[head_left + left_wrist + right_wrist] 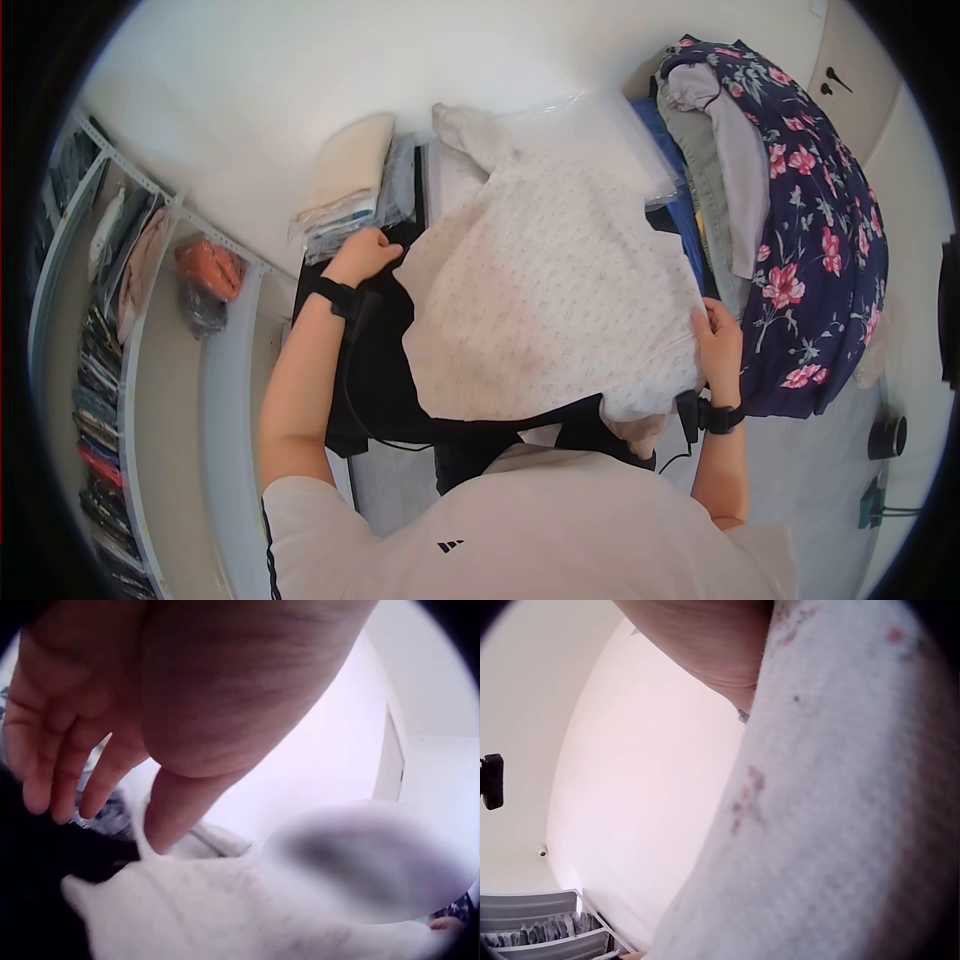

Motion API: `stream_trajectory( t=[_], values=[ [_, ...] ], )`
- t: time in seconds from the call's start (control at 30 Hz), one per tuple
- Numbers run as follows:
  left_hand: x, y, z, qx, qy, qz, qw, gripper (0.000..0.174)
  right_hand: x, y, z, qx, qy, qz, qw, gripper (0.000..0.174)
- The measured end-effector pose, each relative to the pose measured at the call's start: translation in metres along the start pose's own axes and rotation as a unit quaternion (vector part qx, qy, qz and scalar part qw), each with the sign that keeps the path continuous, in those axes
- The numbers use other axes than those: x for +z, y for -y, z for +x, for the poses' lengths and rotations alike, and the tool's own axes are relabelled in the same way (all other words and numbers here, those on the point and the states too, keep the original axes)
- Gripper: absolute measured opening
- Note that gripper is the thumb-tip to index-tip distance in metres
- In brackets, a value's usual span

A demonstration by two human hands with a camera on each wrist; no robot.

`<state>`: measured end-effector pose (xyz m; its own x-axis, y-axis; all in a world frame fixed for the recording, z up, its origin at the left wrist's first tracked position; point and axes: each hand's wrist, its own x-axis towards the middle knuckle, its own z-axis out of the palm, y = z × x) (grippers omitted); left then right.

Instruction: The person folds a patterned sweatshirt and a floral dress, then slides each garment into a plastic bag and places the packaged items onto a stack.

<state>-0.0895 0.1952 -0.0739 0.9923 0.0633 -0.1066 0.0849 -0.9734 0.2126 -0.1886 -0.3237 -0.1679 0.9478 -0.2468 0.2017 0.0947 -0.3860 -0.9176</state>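
One garment [560, 290], between left grip [365, 257], right grip [719, 350]

Spread on the worktop [390, 355] between left grip [362, 255] and right grip [718, 345]: garment [550, 290]. Just beyond left grip: stacked packets [352, 180]. Farther than the 2 grips, behind garment: plastic bags [610, 140]. Right of right grip: heaped clothes [800, 240]. Well left of left grip: shelves [165, 420].

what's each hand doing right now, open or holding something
Left hand: open, at the edge of the shirt.
Right hand: closed, holding the shirt's other edge.
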Motion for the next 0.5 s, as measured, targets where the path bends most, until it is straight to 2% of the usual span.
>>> stream_trajectory(
  t=[0.03,0.1,0.13,0.17,0.23,0.27,0.3,0.37,0.4,0.43,0.5],
  values=[
    [0.020,0.013,-0.005,0.002,-0.016,-0.001,1.000,0.047,0.000,0.001,0.000,-0.005,-0.003,0.001,1.000,0.020],
    [0.051,0.027,-0.007,-0.008,0.002,-0.104,0.995,0.053,0.000,-0.004,0.001,-0.004,0.000,0.002,1.000,0.020],
    [0.056,0.019,-0.015,-0.033,-0.003,-0.171,0.985,0.052,0.001,-0.005,0.001,-0.004,0.003,0.020,1.000,0.020],
    [0.058,0.018,-0.017,-0.031,-0.004,-0.171,0.985,0.052,0.001,-0.006,0.002,-0.003,0.004,0.038,0.999,0.020],
    [0.062,0.013,-0.018,0.027,0.006,-0.237,0.971,0.043,0.000,-0.006,0.001,-0.003,0.005,0.027,1.000,0.020],
    [0.064,0.009,-0.020,0.077,-0.044,-0.257,0.962,0.032,-0.001,-0.006,0.001,-0.002,0.010,0.015,1.000,0.020],
    [0.060,0.009,-0.018,0.081,-0.044,-0.259,0.961,0.032,-0.001,-0.006,0.001,-0.003,0.007,0.013,1.000,0.020],
    [0.035,-0.005,-0.026,-0.030,-0.017,-0.445,0.895,0.030,0.000,-0.007,0.001,-0.006,0.010,0.031,0.999,0.021],
    [0.045,0.012,-0.010,-0.005,-0.086,-0.520,0.850,0.028,-0.001,-0.008,0.001,-0.007,0.009,0.029,1.000,0.021],
    [0.036,0.026,-0.003,-0.021,-0.078,-0.546,0.834,0.028,0.000,-0.008,0.001,-0.004,0.008,0.023,1.000,0.021],
    [0.027,0.036,0.003,-0.055,-0.114,-0.535,0.836,0.034,0.000,-0.007,0.001,-0.001,0.009,0.017,1.000,0.021]
  ],
)
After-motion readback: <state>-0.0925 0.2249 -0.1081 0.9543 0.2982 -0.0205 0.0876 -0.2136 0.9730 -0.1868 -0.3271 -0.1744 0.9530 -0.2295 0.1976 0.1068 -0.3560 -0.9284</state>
